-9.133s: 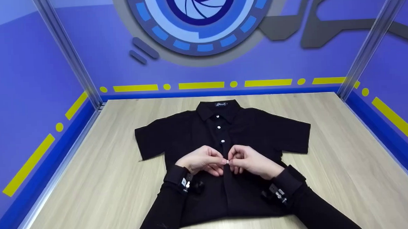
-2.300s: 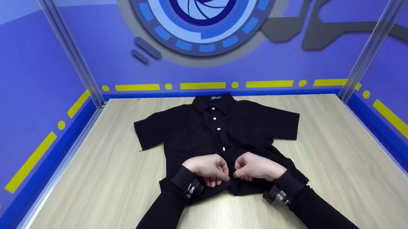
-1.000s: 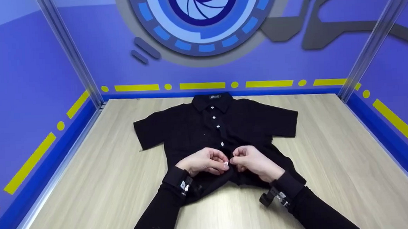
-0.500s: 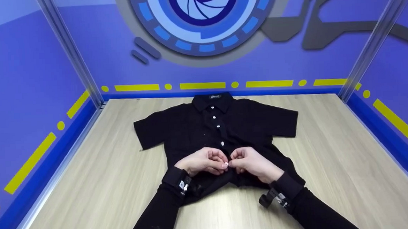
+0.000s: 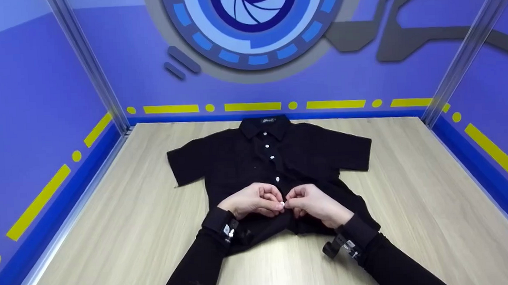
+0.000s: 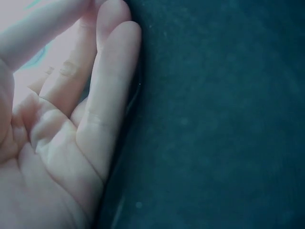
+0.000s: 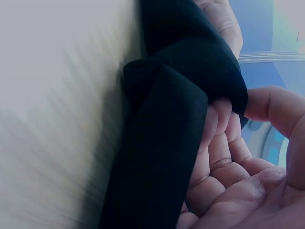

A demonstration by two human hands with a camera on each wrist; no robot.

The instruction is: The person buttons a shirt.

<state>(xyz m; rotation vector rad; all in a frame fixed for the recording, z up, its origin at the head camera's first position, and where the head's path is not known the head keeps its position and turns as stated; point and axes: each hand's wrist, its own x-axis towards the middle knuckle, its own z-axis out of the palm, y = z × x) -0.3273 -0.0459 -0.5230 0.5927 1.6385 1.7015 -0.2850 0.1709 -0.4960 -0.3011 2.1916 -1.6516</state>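
A black short-sleeved shirt point(image 5: 233, 161) lies front up, collar toward the back wall, with several white buttons down its placket. My left hand point(image 5: 257, 200) pinches a small white button point(image 5: 282, 205) between thumb and forefinger, low on the front. Right beside it, my right hand point(image 5: 317, 203) pinches the placket edge, fingertips close against the button. In the right wrist view, black cloth point(image 7: 152, 143) runs between the right thumb and fingers. The left wrist view shows the other left fingers point(image 6: 102, 105) along dark cloth; the pinch itself is out of sight there.
The shirt rests on a light wood tabletop point(image 5: 123, 219), its lower hem rumpled and raised in the middle. Blue printed panels point(image 5: 260, 90) stand at the back and both sides, with metal posts at the corners. A small camera point(image 5: 331, 249) hangs by the right wrist.
Since the oldest frame the shirt has shifted backward and both hands work one button lower. They rose from near the hem, and the right fingertips closed in on the button in the left.
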